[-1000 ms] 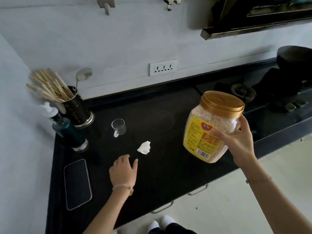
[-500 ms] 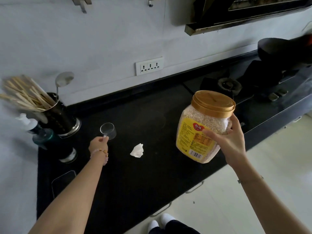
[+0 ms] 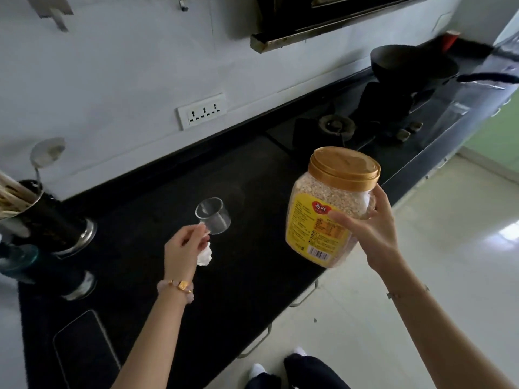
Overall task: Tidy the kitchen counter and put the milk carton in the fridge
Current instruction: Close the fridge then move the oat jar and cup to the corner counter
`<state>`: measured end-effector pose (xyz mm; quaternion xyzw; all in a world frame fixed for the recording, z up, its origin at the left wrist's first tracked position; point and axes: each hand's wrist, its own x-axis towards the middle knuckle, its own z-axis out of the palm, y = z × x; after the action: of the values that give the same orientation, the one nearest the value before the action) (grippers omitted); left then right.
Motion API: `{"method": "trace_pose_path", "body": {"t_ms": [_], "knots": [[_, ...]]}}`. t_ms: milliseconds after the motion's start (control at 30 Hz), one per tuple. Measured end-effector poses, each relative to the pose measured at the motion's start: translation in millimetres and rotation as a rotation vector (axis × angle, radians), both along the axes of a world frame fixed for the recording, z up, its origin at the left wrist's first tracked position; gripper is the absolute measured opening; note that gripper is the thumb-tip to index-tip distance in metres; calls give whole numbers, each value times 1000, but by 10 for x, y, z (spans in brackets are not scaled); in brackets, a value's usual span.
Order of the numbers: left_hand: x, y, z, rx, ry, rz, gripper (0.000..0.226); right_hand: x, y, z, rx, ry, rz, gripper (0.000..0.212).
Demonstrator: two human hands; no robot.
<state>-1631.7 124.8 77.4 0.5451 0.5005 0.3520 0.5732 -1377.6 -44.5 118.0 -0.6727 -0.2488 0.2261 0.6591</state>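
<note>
Closest to us, our white shoes (image 3: 280, 363) stand on the pale floor in front of the black table (image 3: 252, 282). A dark phone (image 3: 84, 346) lies flat on the table's near left corner.

Our left hand (image 3: 184, 248), a beaded bracelet (image 3: 178, 289) on its wrist, has its fingers (image 3: 196, 234) pinched on the handle of a small clear measuring cup (image 3: 213, 216). The cup is tilted with its mouth turned up and to the left; we cannot tell whether its base touches the table. A crumpled white tissue (image 3: 205, 256) lies on the table just below that hand, partly hidden by it.

Our right hand (image 3: 376, 234) grips an oat jar (image 3: 323, 217) by its side, thumb across the yellow label and fingers wrapped round the far side. The jar leans a little and hangs in the air above the table's front edge, its gold lid (image 3: 344, 168) closed.

At the left edge stand a blurred teal bottle (image 3: 19, 262) and, behind it, a dark utensil holder (image 3: 50, 223) with chopsticks (image 3: 11, 192) and a ladle (image 3: 46, 151).

Further off we see a wall socket (image 3: 201, 110), a gas burner (image 3: 337, 126) and a black wok (image 3: 412, 64) on the hob, with the range hood (image 3: 323, 26) above. A small red object (image 3: 449, 39) at the far end is too blurred to identify.
</note>
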Motion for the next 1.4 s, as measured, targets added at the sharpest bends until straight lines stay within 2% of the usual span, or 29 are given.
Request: {"method": "trace_pose_path", "body": {"t_ms": [67,200,367,533,600,800,1067,1200,1400], "knots": [[165,-241,2,-16,-14,-110,18,62,-230,4,24,14,-40,101],[536,-715,-32,-71,-22,-292,16,224,-793,-16,25,50,-162,113],[1091,-1354,-131,-133,-12,-456,15,430,-1668,-97,-10,36,-351,114],[1734,-2077,-263,-258,-12,-607,15,685,-2682,-188,-38,3,-510,82],[1952,-2358,-337,-283,6,-661,17,779,-3066,-218,-61,-1,-571,79],[2496,-3064,-535,-286,81,-766,14,1058,-3996,-397,-151,3,-730,92],[3621,-3408,-520,-261,114,-897,14,1736,-4527,-412,-166,-13,-861,85],[4426,-3471,-492,-236,69,-934,13,2393,-4613,-381,-129,-40,-905,75],[5747,-3476,-533,-270,49,-942,14,3559,-4619,-348,-133,-67,-943,75]]}}
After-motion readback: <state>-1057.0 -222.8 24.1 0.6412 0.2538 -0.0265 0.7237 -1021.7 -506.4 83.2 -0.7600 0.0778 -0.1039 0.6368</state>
